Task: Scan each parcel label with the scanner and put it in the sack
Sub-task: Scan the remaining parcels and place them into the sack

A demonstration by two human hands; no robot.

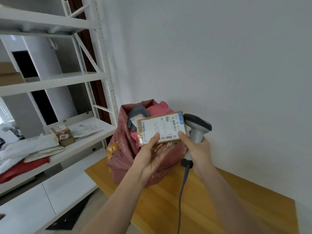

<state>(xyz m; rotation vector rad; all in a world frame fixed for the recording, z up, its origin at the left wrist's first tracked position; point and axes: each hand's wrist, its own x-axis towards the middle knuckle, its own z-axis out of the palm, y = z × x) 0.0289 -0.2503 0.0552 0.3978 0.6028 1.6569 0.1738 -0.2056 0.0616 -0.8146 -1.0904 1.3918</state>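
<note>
At the middle of the frame I held a flat brown parcel (161, 128) above the open red sack (128, 149), my left hand (150, 156) pinching its lower edge. My right hand (197, 152) gripped the grey scanner (197, 127), one of its fingers (183, 135) touching the parcel's corner. The sack stood on the tabletop (219, 205).

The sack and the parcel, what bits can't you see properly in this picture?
Head view only:
- Sack: its inside is mostly covered by the parcel and the left hand.
- Parcel label: print too small and blurred to read.
- Scanner: its scanning window faces away; the right hand covers its handle.
- Scanner cable: runs off the bottom edge.
</note>
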